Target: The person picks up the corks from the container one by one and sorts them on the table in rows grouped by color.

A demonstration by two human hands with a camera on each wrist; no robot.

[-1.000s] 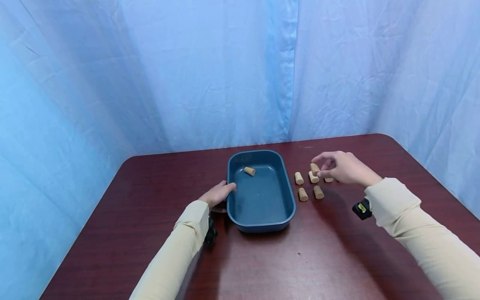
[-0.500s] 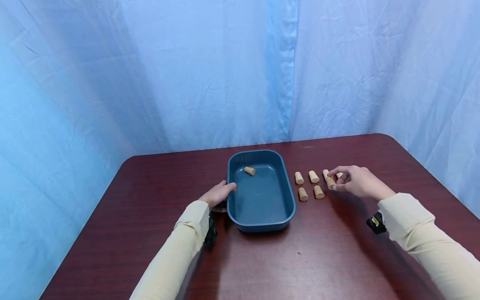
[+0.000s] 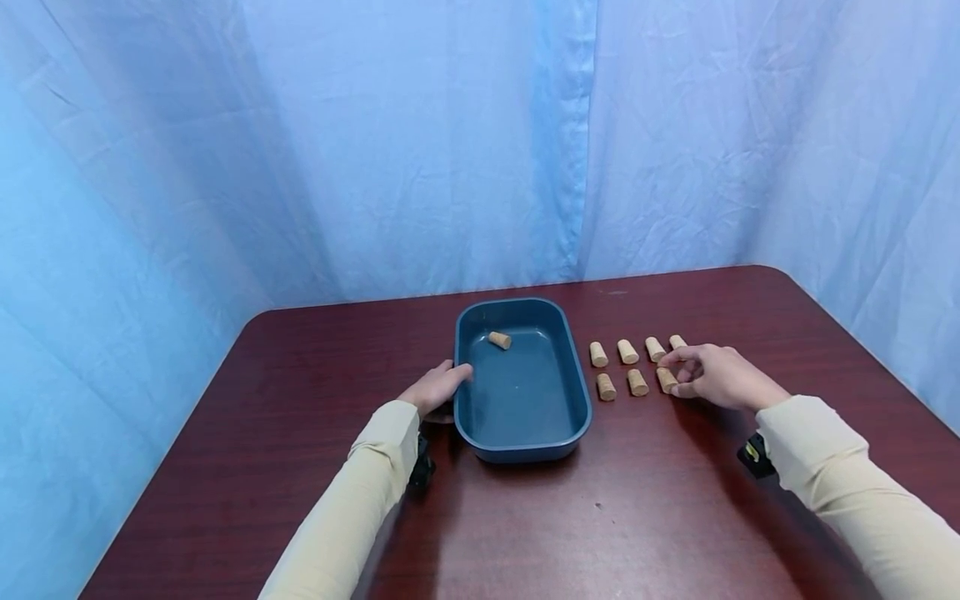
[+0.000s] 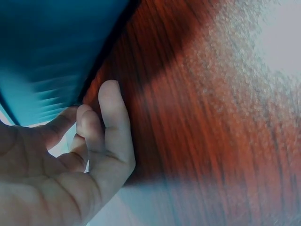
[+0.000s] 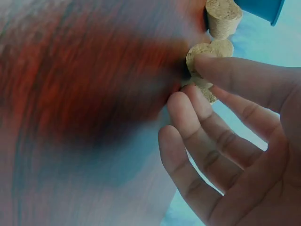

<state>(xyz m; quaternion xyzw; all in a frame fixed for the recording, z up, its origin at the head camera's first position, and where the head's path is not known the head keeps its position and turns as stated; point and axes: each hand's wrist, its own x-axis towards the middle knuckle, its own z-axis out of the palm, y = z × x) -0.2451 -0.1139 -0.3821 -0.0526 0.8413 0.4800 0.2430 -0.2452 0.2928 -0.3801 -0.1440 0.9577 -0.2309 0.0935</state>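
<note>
My left hand (image 3: 437,388) holds the near-left side of a deep blue rectangular bin (image 3: 522,455), its thumb over the rim. In the left wrist view, curled fingers (image 4: 115,117) lie by the bin's outer wall (image 4: 56,61). A single tapered cork stopper (image 3: 499,340) lies inside the bin. To the right, my right hand (image 3: 720,377) pinches a cork stopper (image 3: 665,381) that stands at the right end of the front row. In the right wrist view, the thumb (image 5: 225,70) presses on that cork; its remaining fingers are loosely bent.
Several corks stand in two rows right of the bin, such as a front-row cork (image 3: 637,383) and a back-row cork (image 3: 597,354). A back-row cork (image 3: 677,342) is partly behind my right hand. Blue curtains (image 3: 450,150) surround the dark red table (image 3: 322,375).
My right hand has carried a cork rightward and down from above the rows to the front row's right end, where it now stands. My left hand and the bin have stayed in place.
</note>
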